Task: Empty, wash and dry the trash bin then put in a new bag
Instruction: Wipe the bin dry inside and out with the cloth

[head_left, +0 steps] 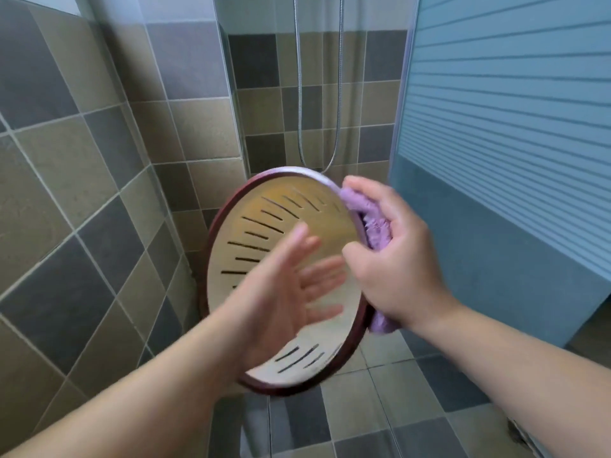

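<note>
The trash bin (261, 226) is cream plastic with slotted walls and a dark red rim. It is tilted with its mouth facing me at mid-height. My right hand (393, 259) grips a purple cloth (370, 223) bunched against the bin's right rim and outer wall. My left hand (291, 292) is blurred, with fingers straight and spread in front of the bin's mouth; whether it touches the bin I cannot tell. The bin's bottom is hidden behind my hands.
Grey and beige tiles cover the wall (82, 200) on the left and the floor (390, 418) below. A metal shower hose (337, 127) hangs behind the bin. A frosted blue striped panel (502, 133) stands close on the right.
</note>
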